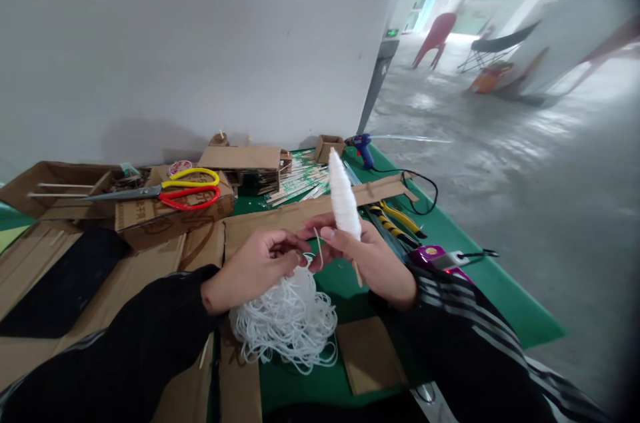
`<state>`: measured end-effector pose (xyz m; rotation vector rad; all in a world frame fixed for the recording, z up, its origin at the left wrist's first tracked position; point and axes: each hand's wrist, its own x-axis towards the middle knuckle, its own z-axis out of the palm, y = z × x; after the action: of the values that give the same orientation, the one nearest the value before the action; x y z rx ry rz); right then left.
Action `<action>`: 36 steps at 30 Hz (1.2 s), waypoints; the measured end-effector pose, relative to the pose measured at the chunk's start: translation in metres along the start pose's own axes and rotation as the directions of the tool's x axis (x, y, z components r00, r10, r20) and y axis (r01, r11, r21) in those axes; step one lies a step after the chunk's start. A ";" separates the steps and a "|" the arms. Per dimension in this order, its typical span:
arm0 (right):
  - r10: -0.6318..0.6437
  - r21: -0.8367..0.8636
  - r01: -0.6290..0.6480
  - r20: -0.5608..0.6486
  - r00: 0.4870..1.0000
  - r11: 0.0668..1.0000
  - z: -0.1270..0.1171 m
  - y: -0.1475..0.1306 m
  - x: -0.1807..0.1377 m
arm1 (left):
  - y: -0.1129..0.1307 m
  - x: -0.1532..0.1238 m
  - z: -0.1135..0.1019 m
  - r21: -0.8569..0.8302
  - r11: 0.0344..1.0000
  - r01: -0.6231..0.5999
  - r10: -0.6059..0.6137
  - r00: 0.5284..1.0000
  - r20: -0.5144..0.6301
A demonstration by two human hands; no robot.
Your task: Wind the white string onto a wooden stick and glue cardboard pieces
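Note:
My right hand [375, 260] is closed around the lower part of a wooden stick wound thickly with white string, a spindle-shaped bobbin [343, 193]. It stands nearly upright, its bare stick end poking out below the palm. My left hand [255, 263] is closed, with curled fingers pinching the white string [319, 246] beside my right fingertips; the exact pinch point is partly hidden. Under my left hand lies a loose tangled heap of white string [287, 320] on the green tabletop [280, 393].
Scissors [190, 190] with red and yellow handles rest on a cardboard box [175, 216]. Thin sticks [305, 176], a blue glue gun [365, 151], yellow-black pliers [400, 220] and a purple tool [430, 255] lie behind and right. A cardboard square [370, 355] lies in front.

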<state>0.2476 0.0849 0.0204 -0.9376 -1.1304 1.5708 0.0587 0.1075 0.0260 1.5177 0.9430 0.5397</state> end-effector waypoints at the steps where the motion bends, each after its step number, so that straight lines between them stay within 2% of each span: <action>1: -0.021 -0.038 0.020 -0.019 1.000 0.999 -0.002 -0.001 0.000 | 0.001 -0.002 -0.002 0.032 0.999 0.019 -0.020 1.000 0.011; 5: -0.089 -0.180 0.073 -0.080 0.993 0.981 -0.011 -0.007 0.004 | 0.005 -0.015 -0.015 0.126 0.991 0.052 -0.064 0.994 0.092; 7: -0.094 -0.236 0.066 -0.110 0.989 0.970 -0.017 -0.009 0.006 | 0.008 -0.023 -0.024 0.233 0.972 0.029 -0.061 0.989 0.132; 9: -0.111 -0.300 0.062 -0.148 0.983 0.952 -0.023 -0.011 0.007 | 0.012 -0.032 -0.033 0.531 0.846 -0.051 -0.032 0.989 0.145; 11: -0.132 -0.376 0.062 -0.164 0.978 0.925 -0.027 -0.013 0.007 | 0.017 -0.038 -0.040 0.749 0.660 -0.056 -0.025 0.995 0.097; 13: -0.143 -0.465 0.064 -0.136 0.980 0.883 -0.025 -0.015 0.005 | 0.021 -0.041 -0.041 0.844 0.534 -0.049 0.068 0.998 0.015; 14: -0.144 -0.510 0.071 -0.105 0.984 0.857 -0.022 -0.015 0.005 | 0.023 -0.040 -0.040 0.855 0.515 -0.067 0.143 0.990 -0.008; 16: -0.165 -0.570 0.122 -0.024 0.986 0.812 -0.012 -0.016 0.003 | 0.026 -0.034 -0.031 0.796 0.579 -0.176 0.266 0.964 0.020; 17: -0.180 -0.576 0.160 0.022 0.983 0.802 -0.006 -0.016 0.003 | 0.026 -0.030 -0.025 0.714 0.659 -0.236 0.280 0.958 0.059; 19: -0.178 -0.549 0.203 0.099 0.979 0.811 0.004 -0.015 0.003 | 0.024 -0.020 -0.012 0.387 0.880 -0.275 0.219 0.958 0.183; 20: -0.155 -0.538 0.195 0.120 0.981 0.820 0.008 -0.015 0.004 | 0.021 -0.015 -0.006 0.162 0.961 -0.225 0.182 0.953 0.244; 21: -0.125 -0.538 0.174 0.126 0.984 0.825 0.011 -0.015 0.004 | 0.018 -0.011 -0.001 -0.067 0.991 -0.118 0.132 0.945 0.300; 22: -0.093 -0.545 0.146 0.123 0.988 0.826 0.012 -0.015 0.004 | 0.014 -0.008 0.003 -0.234 0.972 0.017 0.073 0.927 0.368; 23: -0.067 -0.555 0.120 0.116 0.991 0.823 0.013 -0.014 0.004 | 0.011 -0.006 0.005 -0.328 0.937 0.120 0.030 0.908 0.417; 25: -0.063 -0.573 0.116 0.111 0.992 0.811 0.011 -0.015 0.004 | 0.007 -0.005 0.007 -0.387 0.897 0.215 -0.015 0.888 0.459; 27: -0.111 -0.583 0.163 0.125 0.986 0.796 0.006 -0.017 0.002 | 0.005 -0.006 0.006 -0.379 0.899 0.221 -0.037 0.899 0.436; 30: -0.150 -0.575 0.217 0.162 0.975 0.789 0.000 -0.022 -0.002 | 0.005 -0.008 0.004 -0.348 0.923 0.162 -0.076 0.966 0.247; 32: -0.127 -0.568 0.197 0.160 0.979 0.799 -0.003 -0.025 -0.004 | 0.003 -0.009 0.002 -0.285 0.955 0.081 -0.056 0.994 0.096; 34: -0.135 -0.590 0.181 0.122 0.983 0.787 -0.005 -0.025 -0.002 | -0.001 -0.010 -0.001 -0.215 0.977 0.008 -0.001 0.999 0.032; 36: -0.169 -0.602 0.185 0.083 0.982 0.777 -0.006 -0.021 0.002 | -0.006 -0.014 -0.003 -0.193 0.981 -0.024 0.030 0.999 0.026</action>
<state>0.2580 0.0905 0.0384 -1.1814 -1.7460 1.0660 0.0469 0.0982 0.0234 1.3622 0.8243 0.6093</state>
